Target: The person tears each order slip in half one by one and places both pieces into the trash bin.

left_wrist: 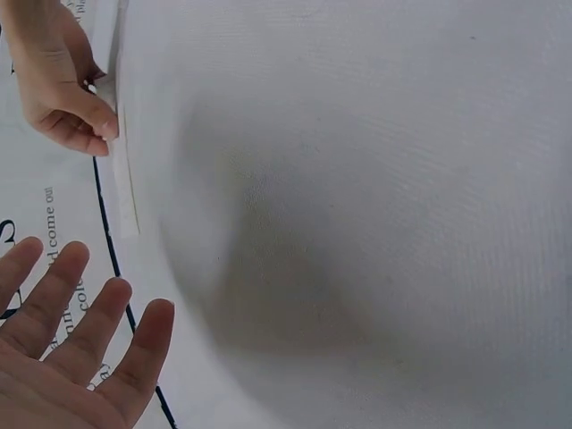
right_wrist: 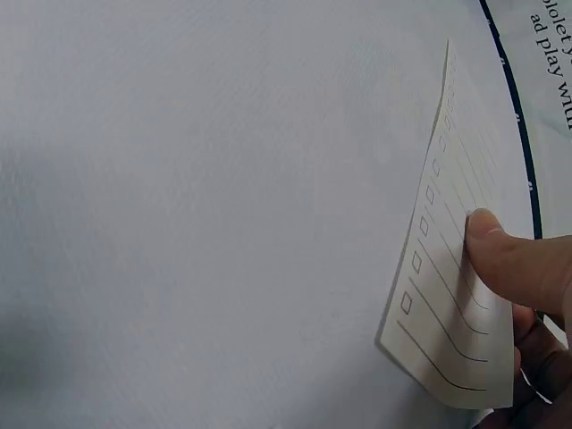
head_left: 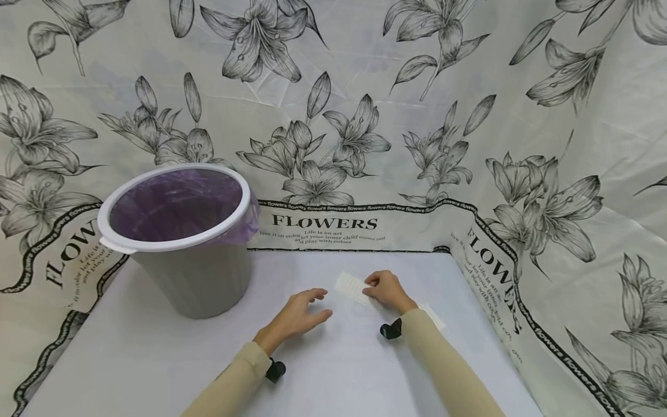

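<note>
My right hand [head_left: 388,291] pinches a pale checklist sheet [head_left: 350,286] by its edge, over the far part of the white table. In the right wrist view the sheet [right_wrist: 438,268] shows a column of small printed boxes with lines beside them; the thumb lies on its face and the other fingers are behind it. My left hand [head_left: 297,315] is held to the left of the sheet, fingers spread and apart from it, with nothing in its grasp. The left wrist view shows its extended fingers [left_wrist: 98,331]. Another pale piece of paper [head_left: 434,317] lies partly hidden behind the right forearm.
A grey waste bin [head_left: 198,284] with a white rim and purple liner stands at the table's left. Flower-printed cloth [head_left: 323,229] rises behind the white table [head_left: 333,359] and along both sides. Each wrist carries a small black camera.
</note>
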A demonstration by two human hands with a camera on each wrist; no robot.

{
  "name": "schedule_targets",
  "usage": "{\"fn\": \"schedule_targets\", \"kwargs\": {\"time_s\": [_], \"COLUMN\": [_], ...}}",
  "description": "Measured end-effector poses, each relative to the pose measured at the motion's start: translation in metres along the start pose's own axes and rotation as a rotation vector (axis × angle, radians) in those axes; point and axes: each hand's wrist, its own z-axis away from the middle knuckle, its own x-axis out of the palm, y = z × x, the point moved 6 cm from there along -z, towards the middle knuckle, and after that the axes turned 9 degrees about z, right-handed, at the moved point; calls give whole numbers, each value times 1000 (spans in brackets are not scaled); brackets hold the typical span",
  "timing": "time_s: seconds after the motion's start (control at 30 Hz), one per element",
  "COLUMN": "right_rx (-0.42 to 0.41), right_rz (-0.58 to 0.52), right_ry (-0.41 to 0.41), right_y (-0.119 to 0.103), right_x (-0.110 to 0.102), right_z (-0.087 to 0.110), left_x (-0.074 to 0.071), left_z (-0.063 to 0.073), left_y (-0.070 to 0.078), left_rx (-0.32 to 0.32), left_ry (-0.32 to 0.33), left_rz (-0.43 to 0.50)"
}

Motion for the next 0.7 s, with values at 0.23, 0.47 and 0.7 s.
{"fn": "schedule_targets", "kwargs": {"time_s": [0.23, 0.47, 0.7], "right_rx": [-42, -127, -258], "right_rz": [-32, -105, -169], "right_ry": [0, -33, -82], "right_y": [-7, -26, -51], "right_x": [6, 14, 22], "right_z": [3, 10, 25], "left_x": [-3, -10, -17], "left_z": [-1, -4, -4], "left_y": [2, 5, 7], "left_rx": [9, 23, 18], "left_ry": [12, 37, 49], "left_rz": [15, 16, 18]}}
